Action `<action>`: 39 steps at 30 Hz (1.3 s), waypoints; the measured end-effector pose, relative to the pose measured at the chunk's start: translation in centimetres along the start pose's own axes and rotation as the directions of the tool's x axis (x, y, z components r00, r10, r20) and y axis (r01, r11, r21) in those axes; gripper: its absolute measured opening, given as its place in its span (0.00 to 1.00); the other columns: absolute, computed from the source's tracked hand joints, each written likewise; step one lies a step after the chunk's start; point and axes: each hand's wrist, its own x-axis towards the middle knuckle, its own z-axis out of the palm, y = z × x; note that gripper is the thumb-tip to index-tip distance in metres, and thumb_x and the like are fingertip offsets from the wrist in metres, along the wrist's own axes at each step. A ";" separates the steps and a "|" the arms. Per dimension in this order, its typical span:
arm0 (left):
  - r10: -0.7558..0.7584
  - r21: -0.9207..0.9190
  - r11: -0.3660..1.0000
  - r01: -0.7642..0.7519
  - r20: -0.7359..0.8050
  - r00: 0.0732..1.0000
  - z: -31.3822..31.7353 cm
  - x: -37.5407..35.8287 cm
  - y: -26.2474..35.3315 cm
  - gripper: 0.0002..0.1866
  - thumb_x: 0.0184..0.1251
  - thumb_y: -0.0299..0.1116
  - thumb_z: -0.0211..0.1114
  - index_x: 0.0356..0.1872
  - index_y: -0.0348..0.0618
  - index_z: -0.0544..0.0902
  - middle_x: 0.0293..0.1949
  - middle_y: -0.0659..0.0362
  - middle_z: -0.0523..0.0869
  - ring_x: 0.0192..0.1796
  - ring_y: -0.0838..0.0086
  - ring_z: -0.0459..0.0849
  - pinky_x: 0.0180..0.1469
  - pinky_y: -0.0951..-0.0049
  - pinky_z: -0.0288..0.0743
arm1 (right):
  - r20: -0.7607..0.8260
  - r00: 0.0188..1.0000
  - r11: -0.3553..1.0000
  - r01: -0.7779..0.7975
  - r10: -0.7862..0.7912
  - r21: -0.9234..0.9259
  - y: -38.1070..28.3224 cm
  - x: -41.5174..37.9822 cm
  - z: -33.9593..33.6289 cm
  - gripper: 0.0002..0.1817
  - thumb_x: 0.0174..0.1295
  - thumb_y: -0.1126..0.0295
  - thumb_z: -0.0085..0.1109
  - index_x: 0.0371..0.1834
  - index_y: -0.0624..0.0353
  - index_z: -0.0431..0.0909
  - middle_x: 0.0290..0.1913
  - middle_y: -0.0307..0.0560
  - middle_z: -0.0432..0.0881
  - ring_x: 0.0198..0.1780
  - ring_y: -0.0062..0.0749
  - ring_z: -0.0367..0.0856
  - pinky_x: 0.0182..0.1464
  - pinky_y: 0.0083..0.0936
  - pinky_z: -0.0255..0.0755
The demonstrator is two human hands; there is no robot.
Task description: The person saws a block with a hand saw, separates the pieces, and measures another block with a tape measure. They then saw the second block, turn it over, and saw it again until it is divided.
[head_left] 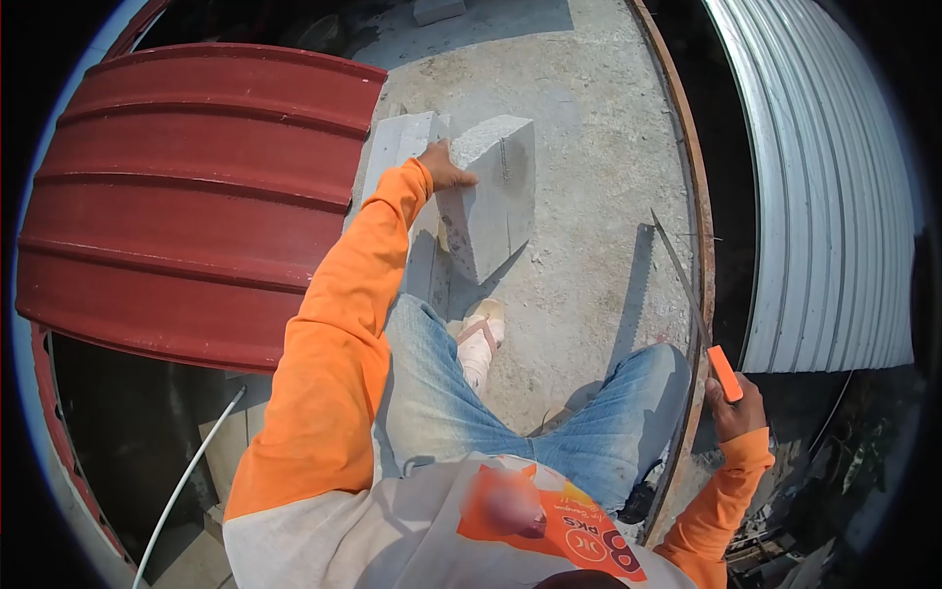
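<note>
My left hand [448, 167] grips the upper left edge of a light grey concrete block [494, 196], which stands tilted on the floor in front of my feet. A dark line runs down one face of the block. Another pale block [400, 142] lies just behind and left of that hand. Out to the right, my right hand [738, 407] is closed around the orange handle of a handsaw [683, 277]. The saw's long thin blade points up and away from me, apart from the block, and casts a toothed shadow on the concrete.
Red ribbed roofing [196, 196] lies to the left, and silvery corrugated sheeting [824, 177] to the right. The concrete floor [608, 128] ends at a rusty metal edge [692, 167], with a dark drop beyond. One more block [438, 11] sits at the far end. A white cable [186, 481] hangs lower left.
</note>
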 end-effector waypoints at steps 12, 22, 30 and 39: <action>-0.123 0.032 0.991 0.129 -0.146 0.982 4.3 -7.9 -3.7 0.53 0.36 0.48 0.84 0.61 0.28 0.64 0.57 0.38 0.75 0.61 0.54 0.76 0.63 0.66 0.70 | -0.002 1.000 1.000 0.015 -0.015 0.022 2.5 0.1 0.0 0.21 0.64 0.59 0.60 0.25 0.68 0.69 0.21 0.56 0.69 0.23 0.48 0.64 0.31 0.37 0.63; 0.056 -0.037 0.997 -0.067 -0.245 0.968 5.9 -9.9 1.9 0.50 0.32 0.41 0.86 0.58 0.30 0.67 0.51 0.44 0.80 0.56 0.59 0.79 0.60 0.68 0.72 | -0.118 0.978 0.981 0.183 -0.175 0.064 1.2 -1.8 -1.9 0.22 0.65 0.56 0.59 0.28 0.67 0.72 0.20 0.51 0.69 0.22 0.39 0.64 0.29 0.35 0.64; 0.115 -0.249 0.959 -0.133 -0.084 0.990 9.3 -7.5 -3.1 0.57 0.36 0.40 0.85 0.68 0.33 0.60 0.63 0.42 0.72 0.68 0.58 0.69 0.69 0.67 0.62 | -0.381 0.814 0.805 0.544 -0.439 0.237 -3.9 -2.2 6.6 0.16 0.60 0.68 0.64 0.45 0.65 0.72 0.21 0.47 0.74 0.21 0.39 0.76 0.28 0.29 0.69; 0.115 -0.034 0.993 -0.115 -0.019 0.993 8.0 -4.0 -0.9 0.50 0.47 0.55 0.74 0.70 0.42 0.63 0.65 0.40 0.68 0.68 0.47 0.67 0.69 0.59 0.61 | -0.281 0.875 0.793 0.478 -0.394 0.377 -7.2 -5.1 16.5 0.27 0.52 0.79 0.58 0.59 0.65 0.72 0.32 0.50 0.83 0.32 0.39 0.87 0.36 0.26 0.79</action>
